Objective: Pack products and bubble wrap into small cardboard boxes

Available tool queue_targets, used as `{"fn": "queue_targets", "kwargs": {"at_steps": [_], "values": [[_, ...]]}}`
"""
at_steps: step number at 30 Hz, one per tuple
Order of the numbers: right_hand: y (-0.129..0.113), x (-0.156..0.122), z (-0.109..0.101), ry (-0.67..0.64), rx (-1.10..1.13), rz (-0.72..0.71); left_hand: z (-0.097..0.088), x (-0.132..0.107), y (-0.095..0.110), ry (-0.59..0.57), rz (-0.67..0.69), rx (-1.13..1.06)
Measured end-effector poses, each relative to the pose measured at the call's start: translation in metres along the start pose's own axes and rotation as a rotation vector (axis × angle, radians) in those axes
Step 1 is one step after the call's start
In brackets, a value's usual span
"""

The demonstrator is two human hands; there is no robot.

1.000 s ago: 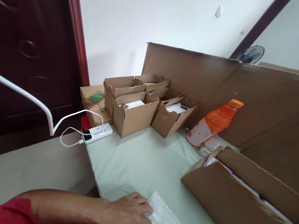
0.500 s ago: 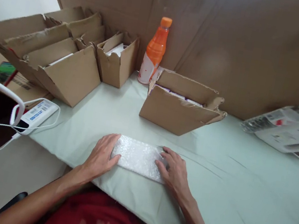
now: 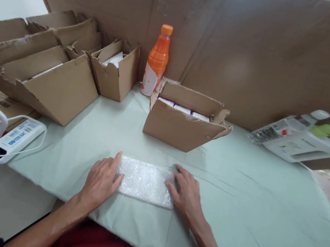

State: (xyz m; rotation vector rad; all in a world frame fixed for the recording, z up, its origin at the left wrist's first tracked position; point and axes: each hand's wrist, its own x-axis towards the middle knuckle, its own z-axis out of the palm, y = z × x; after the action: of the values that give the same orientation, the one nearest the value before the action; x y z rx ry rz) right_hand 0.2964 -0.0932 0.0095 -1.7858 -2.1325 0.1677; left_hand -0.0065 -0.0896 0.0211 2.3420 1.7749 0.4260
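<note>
A flat, rectangular piece of bubble wrap point(image 3: 145, 182) lies on the pale green tablecloth in front of me, close to the near edge. My left hand point(image 3: 101, 178) grips its left end, the thumb at the near corner and the index finger stretched along the side toward the far corner. At the other end, my right hand point(image 3: 186, 192) holds the right edge with its thumb bent over the top and its fingers reaching the far right corner. Whether anything is inside the wrap, I cannot make out.
Beyond the wrap stands an open cardboard box point(image 3: 172, 127) holding several white, purple-edged items. Larger cardboard boxes point(image 3: 62, 92) and a smaller one point(image 3: 125, 76) stand left. An orange bottle point(image 3: 157, 62) is behind. A clear bottle point(image 3: 282, 127) and white jug point(image 3: 304, 146) lie right; a power strip point(image 3: 20, 136) sits left.
The camera view has shifted, so the boxes and bottles sit further left in the picture. Both hands stay at the ends of the bubble wrap; the right thumb lies slightly nearer its edge.
</note>
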Motion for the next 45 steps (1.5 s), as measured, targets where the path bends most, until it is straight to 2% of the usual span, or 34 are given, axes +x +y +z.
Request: {"fn": "queue_targets", "kwargs": {"at_steps": [3,5,8,10,12,14,18,20,21,23,25,29,32,36,39,42,44,45], "values": [[-0.014,-0.007,0.0,0.045,0.178,-0.032,0.012,-0.001,0.008,0.011,0.042,-0.125],[-0.019,-0.014,-0.004,0.036,0.301,0.029,0.018,-0.003,0.012,0.051,0.025,-0.303],[-0.021,-0.018,-0.017,0.006,0.446,0.149,0.017,-0.007,0.015,0.101,-0.105,-0.597],[-0.02,-0.014,-0.034,0.055,0.496,0.174,0.007,-0.003,0.018,0.143,-0.181,-0.73],[-0.019,0.0,-0.059,0.139,0.517,0.153,-0.014,0.013,0.024,0.224,-0.167,-0.779],[-0.02,0.024,-0.092,0.244,0.517,0.103,-0.044,0.042,0.032,0.322,-0.077,-0.764],[-0.016,0.096,-0.158,0.558,0.449,-0.033,-0.119,0.131,0.052,0.419,0.194,-0.724],[-0.007,0.135,-0.18,0.644,0.429,-0.098,-0.148,0.177,0.064,0.429,0.284,-0.579],[-0.001,0.153,-0.187,0.647,0.428,-0.12,-0.157,0.198,0.069,0.419,0.294,-0.492],[0.012,0.183,-0.192,0.578,0.394,-0.129,-0.165,0.229,0.078,0.359,0.286,-0.308],[0.023,0.201,-0.19,0.415,0.271,-0.101,-0.162,0.248,0.083,0.241,0.257,-0.133],[0.027,0.21,-0.184,-0.006,-0.125,-0.029,-0.146,0.258,0.084,-0.037,0.253,0.122],[0.018,0.213,-0.182,-0.179,-0.375,-0.03,-0.137,0.261,0.086,-0.147,0.287,0.195],[0.006,0.224,-0.176,-0.263,-0.57,-0.048,-0.133,0.273,0.091,-0.203,0.302,0.231],[0.001,0.229,-0.171,-0.286,-0.634,-0.049,-0.136,0.276,0.092,-0.228,0.301,0.257],[0.001,0.227,-0.175,-0.279,-0.628,-0.061,-0.146,0.266,0.092,-0.11,0.261,0.234],[0.002,0.221,-0.184,-0.196,-0.615,-0.084,-0.154,0.257,0.092,0.013,0.307,0.143],[0.002,0.218,-0.189,-0.131,-0.596,-0.093,-0.158,0.253,0.093,0.038,0.351,0.077]]}}
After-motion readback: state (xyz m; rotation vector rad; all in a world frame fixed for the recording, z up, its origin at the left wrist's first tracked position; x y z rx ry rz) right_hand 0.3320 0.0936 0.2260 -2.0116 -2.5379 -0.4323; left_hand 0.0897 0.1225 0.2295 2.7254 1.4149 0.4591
